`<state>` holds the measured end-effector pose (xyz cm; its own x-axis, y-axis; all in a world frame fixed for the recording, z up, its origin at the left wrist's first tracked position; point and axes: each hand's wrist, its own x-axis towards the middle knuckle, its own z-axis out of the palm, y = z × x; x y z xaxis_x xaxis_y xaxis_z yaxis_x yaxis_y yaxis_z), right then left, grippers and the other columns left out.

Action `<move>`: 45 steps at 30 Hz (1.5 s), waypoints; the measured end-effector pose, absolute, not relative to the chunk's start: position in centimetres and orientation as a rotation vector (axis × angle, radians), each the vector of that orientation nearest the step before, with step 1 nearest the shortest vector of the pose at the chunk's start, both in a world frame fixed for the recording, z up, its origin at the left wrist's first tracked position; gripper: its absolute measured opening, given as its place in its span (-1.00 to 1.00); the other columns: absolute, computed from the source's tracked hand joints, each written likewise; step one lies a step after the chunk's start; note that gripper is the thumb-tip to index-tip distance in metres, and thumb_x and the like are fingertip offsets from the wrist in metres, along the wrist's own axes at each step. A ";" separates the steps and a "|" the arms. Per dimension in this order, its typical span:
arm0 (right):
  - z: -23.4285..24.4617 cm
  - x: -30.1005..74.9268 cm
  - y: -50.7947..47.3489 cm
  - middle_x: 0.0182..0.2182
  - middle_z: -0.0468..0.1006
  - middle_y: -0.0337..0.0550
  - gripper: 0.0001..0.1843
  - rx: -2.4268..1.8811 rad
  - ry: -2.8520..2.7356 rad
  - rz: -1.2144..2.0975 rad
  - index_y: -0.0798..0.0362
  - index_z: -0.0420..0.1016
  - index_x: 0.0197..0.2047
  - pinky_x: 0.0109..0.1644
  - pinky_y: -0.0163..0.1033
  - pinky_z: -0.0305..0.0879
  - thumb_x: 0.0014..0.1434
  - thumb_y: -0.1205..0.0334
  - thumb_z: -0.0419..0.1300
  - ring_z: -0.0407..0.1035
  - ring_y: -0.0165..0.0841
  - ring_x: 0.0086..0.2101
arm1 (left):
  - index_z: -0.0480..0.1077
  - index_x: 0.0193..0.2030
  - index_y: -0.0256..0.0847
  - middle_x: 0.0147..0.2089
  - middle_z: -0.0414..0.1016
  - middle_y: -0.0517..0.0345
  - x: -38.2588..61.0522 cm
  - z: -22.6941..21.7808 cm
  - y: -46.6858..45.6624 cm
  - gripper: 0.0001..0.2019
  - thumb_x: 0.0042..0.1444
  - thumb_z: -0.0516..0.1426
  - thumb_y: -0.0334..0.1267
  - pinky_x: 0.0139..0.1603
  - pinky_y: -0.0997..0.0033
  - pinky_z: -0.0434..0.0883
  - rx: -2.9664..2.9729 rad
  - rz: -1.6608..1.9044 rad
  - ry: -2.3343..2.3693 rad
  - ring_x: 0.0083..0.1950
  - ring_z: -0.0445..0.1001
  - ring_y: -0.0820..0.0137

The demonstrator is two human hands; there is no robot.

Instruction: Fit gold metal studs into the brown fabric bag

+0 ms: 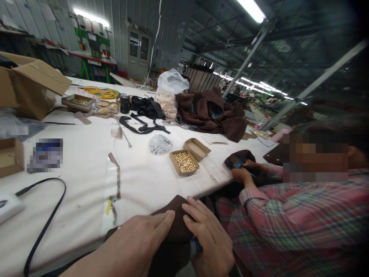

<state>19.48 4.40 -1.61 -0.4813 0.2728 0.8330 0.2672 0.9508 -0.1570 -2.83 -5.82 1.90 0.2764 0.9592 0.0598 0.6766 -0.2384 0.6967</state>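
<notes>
A dark brown piece of cloth [177,227] is bunched at the table's front edge, between my hands. My left hand [131,240] is closed on its left side, the fingers pressed together and pointing forward. On the right side my right hand [209,234] grips the cloth, its fingers laid over the top. Both thumbs are hidden. A bit of light blue lining [195,246] shows under my right palm. Beyond my hands, an open cardboard box of small gold metal pieces [184,162] stands on the white table [144,173].
A co-worker in a plaid shirt [276,211] sits at the right, holding brown cloth [240,158]. An empty small box [197,149], a bag of silvery pieces [160,144], black straps [144,125] and a brown cloth pile [210,111] lie farther back. A black cord [59,207] crosses the left.
</notes>
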 end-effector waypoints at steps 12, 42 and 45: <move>-0.8 20.2 4.0 0.05 0.74 0.09 -0.58 -0.421 -2.304 0.094 0.11 0.63 0.22 0.17 -0.16 0.69 0.42 0.52 0.12 0.68 -0.21 0.12 | 0.55 0.28 0.07 0.10 0.74 0.07 -5.7 6.2 -8.4 -0.64 0.41 0.22 -0.31 0.09 0.26 0.66 1.767 0.779 1.348 0.03 0.71 0.16; -7.6 16.3 6.8 0.02 0.75 0.04 -0.72 -0.443 -2.133 0.139 0.11 0.59 0.11 0.14 -0.11 0.62 0.47 0.54 0.15 0.68 -0.24 0.05 | 0.48 0.37 0.02 0.33 0.60 0.10 -8.4 1.2 -2.4 -0.37 0.19 0.46 0.02 0.27 0.14 0.44 1.497 0.794 1.332 0.27 0.53 0.07; -7.8 16.3 6.5 0.04 0.75 0.07 -0.69 -0.412 -2.119 0.153 0.12 0.59 0.09 0.18 -0.10 0.62 0.46 0.59 0.14 0.67 -0.25 0.09 | 0.36 0.53 0.17 0.47 0.54 0.19 -7.2 1.5 -4.3 -0.13 0.09 0.49 -0.25 0.40 0.15 0.42 1.548 0.786 1.317 0.38 0.52 0.05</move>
